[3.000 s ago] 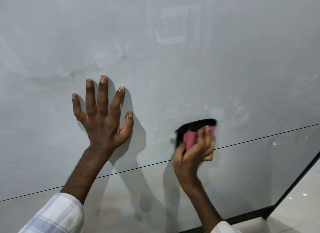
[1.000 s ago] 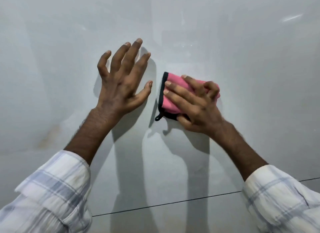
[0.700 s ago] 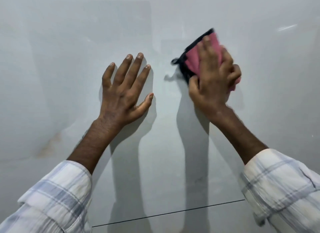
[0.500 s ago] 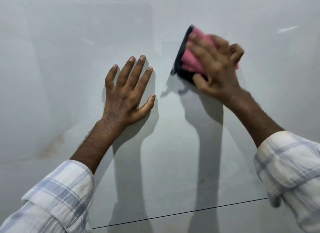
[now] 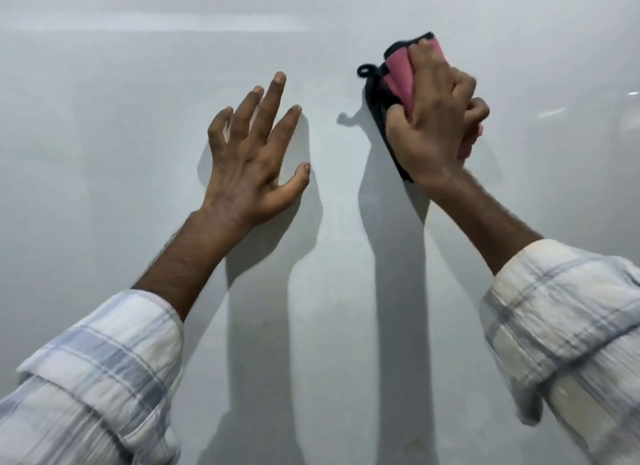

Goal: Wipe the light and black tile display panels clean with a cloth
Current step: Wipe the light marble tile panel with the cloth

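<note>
Right hand [image 5: 434,125] grips the pink cloth [image 5: 398,80] against the light panel [image 5: 104,118]; left hand [image 5: 254,159] rests spread beside it.

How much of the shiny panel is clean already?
The light panel looks smooth and streak-free lower down, so that part seems done. Right now the right hand grips the pink cloth against it, while the left hand rests flat. No black panel is in view, so that probably remains.

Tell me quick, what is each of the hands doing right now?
Left hand: open, fingers spread, resting on the light glossy tile panel.
Right hand: closed, gripping the pink cloth with black edging against the panel.
</note>
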`<state>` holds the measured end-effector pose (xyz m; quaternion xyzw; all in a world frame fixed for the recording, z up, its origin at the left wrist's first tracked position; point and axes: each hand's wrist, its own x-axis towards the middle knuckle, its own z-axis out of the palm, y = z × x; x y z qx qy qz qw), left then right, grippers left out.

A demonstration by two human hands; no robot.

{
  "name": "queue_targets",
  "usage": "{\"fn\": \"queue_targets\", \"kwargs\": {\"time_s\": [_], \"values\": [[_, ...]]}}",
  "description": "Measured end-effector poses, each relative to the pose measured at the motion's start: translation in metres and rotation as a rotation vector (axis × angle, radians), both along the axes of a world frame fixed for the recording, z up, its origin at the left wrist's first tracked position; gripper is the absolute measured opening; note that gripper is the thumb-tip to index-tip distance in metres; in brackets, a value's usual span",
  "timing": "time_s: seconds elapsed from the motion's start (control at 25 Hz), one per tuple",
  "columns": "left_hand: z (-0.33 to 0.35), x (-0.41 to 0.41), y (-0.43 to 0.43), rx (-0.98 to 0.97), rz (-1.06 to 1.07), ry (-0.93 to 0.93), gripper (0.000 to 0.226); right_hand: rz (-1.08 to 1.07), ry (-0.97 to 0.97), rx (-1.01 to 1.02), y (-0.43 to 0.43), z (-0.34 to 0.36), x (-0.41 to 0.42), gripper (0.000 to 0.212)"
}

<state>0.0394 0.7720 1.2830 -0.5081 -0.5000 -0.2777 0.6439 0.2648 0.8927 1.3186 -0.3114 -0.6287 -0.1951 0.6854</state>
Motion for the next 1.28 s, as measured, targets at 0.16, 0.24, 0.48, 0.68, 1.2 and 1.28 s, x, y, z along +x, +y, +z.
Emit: {"fn": "queue_targets", "kwargs": {"time_s": [0.16, 0.24, 0.48, 0.68, 1.2, 1.28], "values": [[-0.004, -0.005, 0.011, 0.055, 0.055, 0.051, 0.073, -0.147, -0.624, 0.508, 0.008, -0.002, 0.001, 0.074], [-0.006, -0.005, 0.013, 0.054, 0.053, 0.049, 0.074, -0.163, -0.612, 0.496, 0.022, 0.033, 0.025, 0.076], [-0.006, -0.004, 0.014, 0.065, 0.038, 0.047, 0.074, -0.156, -0.27, 0.286, 0.007, 0.038, -0.016, 0.076], [0.001, 0.003, 0.007, 0.036, -0.03, 0.022, 0.071, -0.14, -0.384, 0.354, 0.02, 0.091, 0.016, 0.075], [0.032, 0.012, 0.023, 0.104, 0.012, 0.041, 0.076, -0.149, -0.247, 0.298, -0.01, 0.139, -0.04, 0.074], [0.032, 0.011, 0.022, 0.088, 0.024, 0.037, 0.077, -0.12, -0.471, 0.454, -0.011, 0.135, -0.041, 0.074]]}}
